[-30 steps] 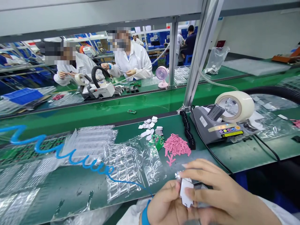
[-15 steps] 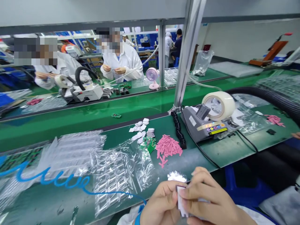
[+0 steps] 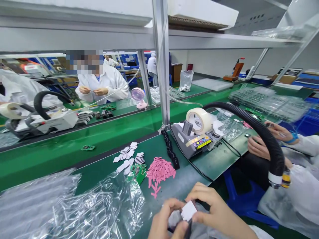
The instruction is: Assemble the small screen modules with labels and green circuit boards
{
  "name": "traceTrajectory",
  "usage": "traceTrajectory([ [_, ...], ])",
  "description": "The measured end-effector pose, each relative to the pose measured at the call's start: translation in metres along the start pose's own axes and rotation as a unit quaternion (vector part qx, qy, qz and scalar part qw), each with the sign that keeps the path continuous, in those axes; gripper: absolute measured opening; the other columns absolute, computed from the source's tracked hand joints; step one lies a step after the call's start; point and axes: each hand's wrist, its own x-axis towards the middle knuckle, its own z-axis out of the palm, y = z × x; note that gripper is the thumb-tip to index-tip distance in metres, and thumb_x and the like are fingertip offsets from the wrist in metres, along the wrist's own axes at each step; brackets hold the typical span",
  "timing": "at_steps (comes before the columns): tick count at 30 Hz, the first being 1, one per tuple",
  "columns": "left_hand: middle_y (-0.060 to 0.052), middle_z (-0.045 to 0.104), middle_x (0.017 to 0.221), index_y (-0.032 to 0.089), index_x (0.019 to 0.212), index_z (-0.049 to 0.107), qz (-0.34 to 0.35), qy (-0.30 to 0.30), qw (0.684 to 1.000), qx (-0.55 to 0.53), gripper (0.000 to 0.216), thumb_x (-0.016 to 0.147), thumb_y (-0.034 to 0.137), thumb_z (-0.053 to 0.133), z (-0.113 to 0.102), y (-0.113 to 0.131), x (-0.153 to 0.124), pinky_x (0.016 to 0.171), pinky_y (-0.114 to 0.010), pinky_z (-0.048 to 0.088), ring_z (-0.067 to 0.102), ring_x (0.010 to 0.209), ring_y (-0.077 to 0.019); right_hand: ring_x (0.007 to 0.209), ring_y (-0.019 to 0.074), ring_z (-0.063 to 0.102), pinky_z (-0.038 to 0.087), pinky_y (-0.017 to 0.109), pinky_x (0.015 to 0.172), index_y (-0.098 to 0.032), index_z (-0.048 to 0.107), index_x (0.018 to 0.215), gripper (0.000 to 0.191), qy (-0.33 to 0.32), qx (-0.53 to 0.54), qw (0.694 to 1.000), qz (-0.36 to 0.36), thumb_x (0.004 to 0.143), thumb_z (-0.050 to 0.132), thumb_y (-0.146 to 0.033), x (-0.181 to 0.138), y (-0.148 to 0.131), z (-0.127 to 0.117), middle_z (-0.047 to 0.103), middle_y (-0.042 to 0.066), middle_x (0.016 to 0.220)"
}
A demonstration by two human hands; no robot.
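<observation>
Low in the head view, my left hand [image 3: 166,217] and my right hand [image 3: 211,204] are close together in front of the bench edge. Between them is a small white square piece [image 3: 188,210] with a dark edge, its white face turned up. My right hand pinches it between thumb and fingers. My left hand's curled fingers and thumb meet its left side; a greyish shape there is too blurred to name. Nearest on the bench are a heap of pink strips [image 3: 160,172], green circuit boards [image 3: 138,172], and white pieces [image 3: 127,152] like the held one.
A grey tape dispenser [image 3: 184,139] with a tape roll [image 3: 198,120] stands behind, beside a row of black parts [image 3: 170,149]. Clear plastic trays [image 3: 99,205] cover the left. A black hose [image 3: 251,122] arches at right, near another person's hands [image 3: 259,146]. Co-workers sit across.
The view has swung right, bringing another person's hands and the hose end into sight. The white piece, formerly narrow and upright between my fingers, now shows its broad face.
</observation>
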Motion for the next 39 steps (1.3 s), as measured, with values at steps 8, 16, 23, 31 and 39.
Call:
traceTrajectory([
  [8,-0.009,0.071,0.087,0.021,0.069,0.068,-0.046,0.071,0.996,0.007,0.012,0.064,0.031,0.074,0.005,-0.007,0.009,0.088,-0.034,0.040,0.062,0.088,-0.0233,0.058,0.0123,0.053,0.044,0.027,0.058,-0.019,0.063,0.101,0.048,0.174,0.258,0.944,0.106,0.073,0.064,-0.058,0.015,0.047,-0.007,0.060,0.001,0.073],
  [16,-0.007,0.072,0.086,0.019,0.067,0.056,-0.240,0.059,0.870,-0.426,0.022,0.063,0.024,0.077,0.006,0.006,0.006,0.094,-0.037,0.037,0.066,0.081,-0.0158,0.057,0.0079,0.052,0.046,0.022,0.051,-0.013,0.056,0.092,0.024,0.333,0.343,0.860,0.177,0.091,0.050,-0.036,0.069,0.102,-0.078,0.056,-0.001,0.077],
  [23,-0.007,0.072,0.085,0.020,0.079,0.061,-0.244,0.048,0.824,-0.509,0.016,0.069,0.023,0.072,0.009,0.010,-0.007,0.084,-0.041,0.042,0.064,0.073,-0.0144,0.070,0.0107,0.046,0.041,0.021,0.066,-0.019,0.052,0.069,0.026,0.312,0.328,0.885,0.110,0.081,0.064,-0.039,0.024,0.028,-0.036,0.047,-0.003,0.072],
  [31,-0.002,0.069,0.080,0.019,0.078,0.059,-0.217,0.033,0.843,-0.491,0.013,0.070,0.024,0.070,0.012,0.019,-0.011,0.079,-0.035,0.041,0.061,0.076,-0.0145,0.071,0.0147,0.044,0.040,0.026,0.063,-0.021,0.051,0.070,0.030,0.069,0.163,0.984,0.005,0.087,0.052,-0.046,0.000,-0.035,0.020,0.041,0.000,0.077],
  [39,0.000,0.065,0.071,0.017,0.073,0.057,-0.207,0.069,0.842,-0.494,0.020,0.065,0.022,0.074,0.006,0.015,-0.019,0.076,-0.034,0.042,0.058,0.068,-0.0120,0.067,0.0126,0.046,0.043,0.023,0.058,-0.021,0.048,0.070,0.030,0.047,0.137,0.989,0.029,0.089,0.048,-0.045,0.015,-0.033,0.029,0.041,-0.001,0.076],
])
